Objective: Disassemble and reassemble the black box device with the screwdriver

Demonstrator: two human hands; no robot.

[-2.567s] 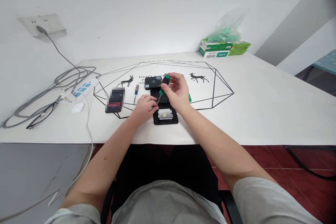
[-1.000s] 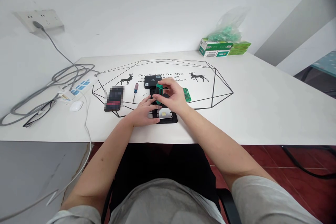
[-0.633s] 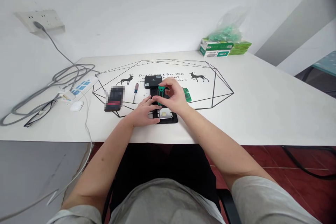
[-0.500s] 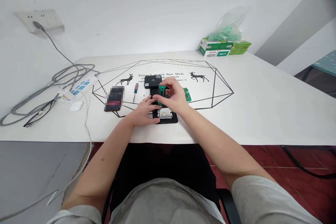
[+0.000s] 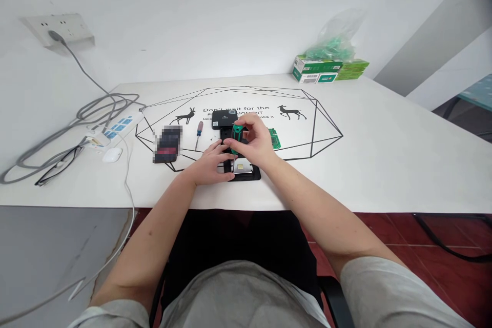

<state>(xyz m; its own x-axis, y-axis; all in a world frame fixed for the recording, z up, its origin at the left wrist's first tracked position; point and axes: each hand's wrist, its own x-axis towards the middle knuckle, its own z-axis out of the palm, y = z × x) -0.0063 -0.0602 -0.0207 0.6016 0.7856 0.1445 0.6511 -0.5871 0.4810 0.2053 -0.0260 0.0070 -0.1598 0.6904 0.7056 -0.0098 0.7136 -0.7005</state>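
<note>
Your right hand has thumb and fingers clamped on the green-and-black screwdriver, handle up and slightly tilted, shaft pointing down at the left part of the black casing. Can't tell if the tip sits in a screw (too small, fingers in the way). Casing lies on the white table right in front of you, near the front edge, with a silver plate inside carrying a small pale-yellow square. Your left hand rests at the casing's left side, thumb and fingers spread apart, fingertips touching it. Just beyond, another dark part is mostly covered by your hands, then a black box with small labels. Green circuit board is just right of your right hand. Second screwdriver, red-and-blue handle, lies beyond your left hand, with a pixelated dark item to its left. Power strip and white mouse sit farther left; green boxes at the back right.
</note>
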